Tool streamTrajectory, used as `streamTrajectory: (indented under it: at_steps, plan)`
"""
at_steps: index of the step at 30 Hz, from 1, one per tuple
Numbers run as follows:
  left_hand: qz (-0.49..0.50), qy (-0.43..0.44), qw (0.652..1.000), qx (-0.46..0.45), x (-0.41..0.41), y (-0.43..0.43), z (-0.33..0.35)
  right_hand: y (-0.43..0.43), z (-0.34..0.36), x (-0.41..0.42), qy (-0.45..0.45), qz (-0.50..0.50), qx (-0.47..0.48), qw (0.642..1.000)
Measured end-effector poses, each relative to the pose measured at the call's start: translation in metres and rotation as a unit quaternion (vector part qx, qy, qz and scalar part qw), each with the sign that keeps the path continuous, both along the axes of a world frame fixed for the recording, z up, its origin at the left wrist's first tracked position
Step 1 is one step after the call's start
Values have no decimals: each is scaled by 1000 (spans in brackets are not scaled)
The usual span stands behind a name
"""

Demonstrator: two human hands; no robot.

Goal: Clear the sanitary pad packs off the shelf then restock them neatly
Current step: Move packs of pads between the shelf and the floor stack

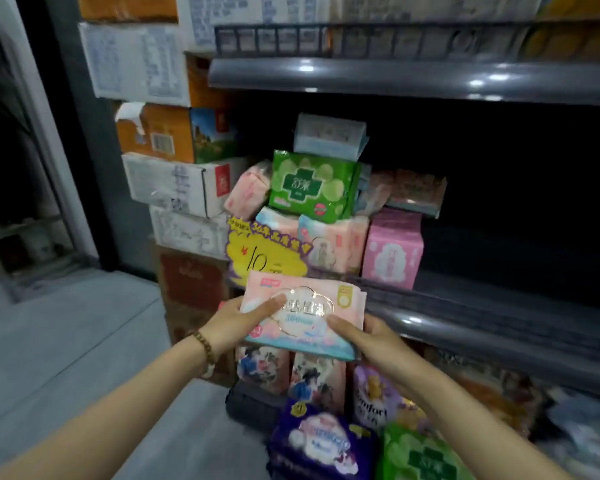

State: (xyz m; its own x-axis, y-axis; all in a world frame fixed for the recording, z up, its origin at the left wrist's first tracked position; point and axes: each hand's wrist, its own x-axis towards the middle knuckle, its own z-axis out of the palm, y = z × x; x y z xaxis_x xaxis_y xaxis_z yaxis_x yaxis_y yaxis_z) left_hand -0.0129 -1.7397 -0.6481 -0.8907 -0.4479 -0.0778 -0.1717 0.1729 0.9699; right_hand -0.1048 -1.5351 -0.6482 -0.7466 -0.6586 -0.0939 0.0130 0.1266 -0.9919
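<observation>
I hold a flat pink sanitary pad pack [312, 292] in front of the shelf edge [465, 323]. My left hand [236, 318] grips its left side with the thumb on top. My right hand [364, 336] grips its right side the same way. On the shelf's left end behind it sits a loose pile: a green pack [310, 185] on top, a pale blue pack [328, 136] above that, peach packs [329, 244] and a pink pack [392, 251] below. The rest of the shelf to the right is dark and bare.
A yellow price sign [264, 252] hangs at the shelf front. Stacked cardboard boxes [174, 188] stand left of the shelf. Below my hands lie a purple pack [321, 445], a green pack [423, 455] and several other packs. Grey floor [66, 341] spreads to the left.
</observation>
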Motion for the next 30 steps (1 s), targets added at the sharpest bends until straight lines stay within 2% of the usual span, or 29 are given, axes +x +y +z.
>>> streamTrajectory:
  at_steps: [4, 6, 8, 11, 14, 20, 24, 30]
  plan:
    - [25, -68, 997, 2, 31, -35, -54, -48, -77, 29, -72, -4, 35, 997]
    - [27, -125, 992, -4, 45, -57, -86, -74, -115, 51, -135, -8, 54, 989]
    - [22, -201, 979, -6, 57, -81, -120, -99, -148, 73, -187, -20, 59, 980]
    - [-6, -317, 948, 19, 69, -117, -173, -130, -200, 95, -203, -76, 101, 971]
    - [-32, -367, 928, 45, 71, -146, -231, -152, -266, 102, -235, -106, 144, 956]
    - [-58, -404, 913, 32, 58, -158, -346, -171, -366, 104, -229, -172, 204, 936]
    - [-60, -376, 924, 21, 48, -148, -400, -171, -407, 96, -245, -194, 229, 922]
    - [-31, -330, 943, 9, 19, -142, -440, -177, -440, 74, -255, -194, 281, 905]
